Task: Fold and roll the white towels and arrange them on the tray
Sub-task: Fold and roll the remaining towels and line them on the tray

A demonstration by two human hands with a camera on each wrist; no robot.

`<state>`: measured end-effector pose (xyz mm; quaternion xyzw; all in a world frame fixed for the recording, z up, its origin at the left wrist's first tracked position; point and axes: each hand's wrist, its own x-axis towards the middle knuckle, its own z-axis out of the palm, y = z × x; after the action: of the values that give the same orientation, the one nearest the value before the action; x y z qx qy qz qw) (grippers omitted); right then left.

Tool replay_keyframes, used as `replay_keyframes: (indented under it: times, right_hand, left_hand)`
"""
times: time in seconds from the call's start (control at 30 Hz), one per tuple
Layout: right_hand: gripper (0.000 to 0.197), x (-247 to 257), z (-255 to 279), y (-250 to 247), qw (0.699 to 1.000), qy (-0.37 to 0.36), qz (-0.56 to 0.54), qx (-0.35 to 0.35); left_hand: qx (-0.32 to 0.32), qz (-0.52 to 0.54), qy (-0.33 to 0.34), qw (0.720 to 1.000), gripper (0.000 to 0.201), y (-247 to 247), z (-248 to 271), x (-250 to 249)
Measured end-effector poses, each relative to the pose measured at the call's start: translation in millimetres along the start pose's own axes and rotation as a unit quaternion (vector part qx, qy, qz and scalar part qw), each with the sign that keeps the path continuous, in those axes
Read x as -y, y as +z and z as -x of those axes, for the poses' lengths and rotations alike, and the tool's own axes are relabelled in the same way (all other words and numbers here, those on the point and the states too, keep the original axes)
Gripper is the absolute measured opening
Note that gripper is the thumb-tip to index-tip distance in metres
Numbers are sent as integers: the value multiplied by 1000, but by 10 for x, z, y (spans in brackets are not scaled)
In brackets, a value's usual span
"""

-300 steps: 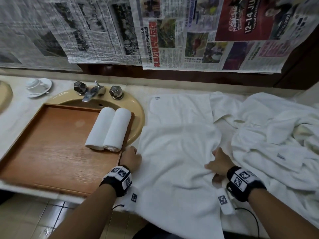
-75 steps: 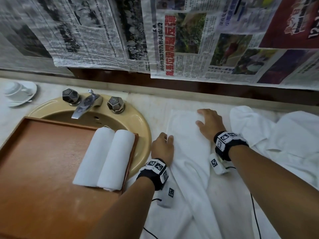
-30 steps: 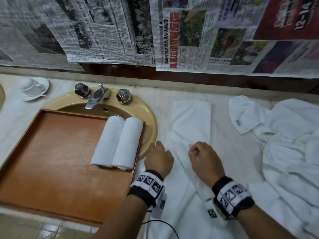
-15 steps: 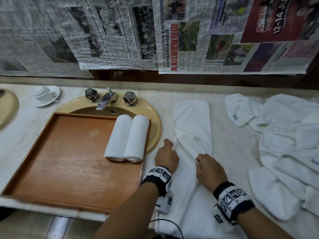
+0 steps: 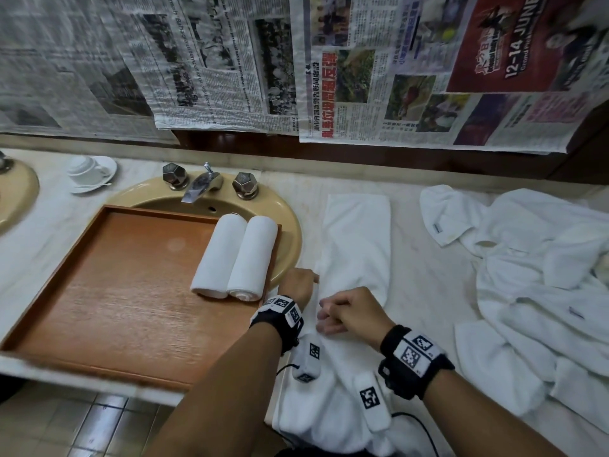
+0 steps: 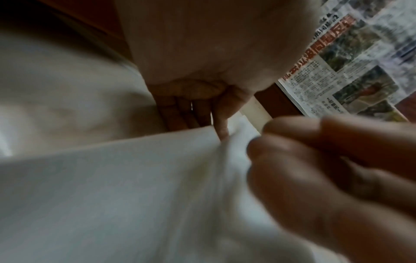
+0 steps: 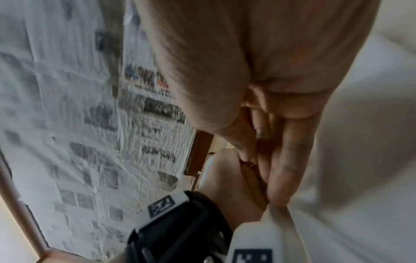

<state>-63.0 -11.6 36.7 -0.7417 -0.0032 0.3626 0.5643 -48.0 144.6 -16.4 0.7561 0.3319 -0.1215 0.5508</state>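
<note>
A white towel (image 5: 359, 232) lies folded into a long narrow strip on the counter, its near end hanging over the front edge. My left hand (image 5: 308, 279) rests its fingers (image 6: 221, 129) on the strip's left edge. My right hand (image 5: 329, 316) sits just beside it, fingers curled, pinching a fold of the towel (image 7: 360, 178) between fingertips (image 7: 278, 199). Two rolled white towels (image 5: 237, 255) lie side by side at the right end of the wooden tray (image 5: 131, 291).
The tray sits across a yellow sink (image 5: 291, 239) with a faucet (image 5: 201, 186). A cup on a saucer (image 5: 89, 171) stands at the back left. A heap of loose white towels (image 5: 543, 275) covers the counter's right side. Newspaper sheets hang on the wall behind.
The wide towel has become a narrow strip. Both hands came back from its far end to its middle, and my right hand moved left, close to the left hand, closing on a fold.
</note>
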Motion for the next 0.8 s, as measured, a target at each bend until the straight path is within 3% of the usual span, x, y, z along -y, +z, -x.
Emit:
replay_keyframes:
  times: [0.03, 0.1, 0.17, 0.2, 0.3, 0.37, 0.47, 0.63, 0.7, 0.8]
  right_hand:
    - [14, 6, 10, -22, 1000, -4, -22, -13]
    - [14, -86, -33, -153, 989, -53, 56, -126]
    - [11, -214, -74, -347, 955, -76, 150, -245]
    - [6, -286, -93, -431, 945, -63, 169, -272]
    - [37, -486, -189, -555, 951, 56, 162, -257]
    - [46, -517, -245, -561, 955, 103, 128, -248]
    - [33, -491, -338, -553, 956, 87, 134, -245]
    - [23, -408, -361, -664, 956, 40, 55, -286]
    - [18, -421, -323, -715, 955, 75, 110, -267]
    - [36, -418, -270, -681, 944, 61, 207, -249]
  left_hand:
    - [-6, 5, -7, 1000, 32, -10, -22, -6]
    - [-1, -5, -4, 1000, 42, 4, -19, -12]
    - [12, -10, -9, 1000, 52, 26, -18, -23]
    - [21, -29, 0, 999, 49, 31, -4, -33]
    - [-2, -50, 28, 998, 27, 42, -3, 15]
    - [-7, -60, 27, 998, 24, 42, -2, 21]
    - [-5, -72, 30, 997, 23, 30, -23, 10]
    - [27, -112, 11, 993, 21, 40, -116, 34]
    - [17, -125, 13, 992, 19, 46, -39, -3]
    - [-11, -146, 1, 989, 18, 94, 17, 7]
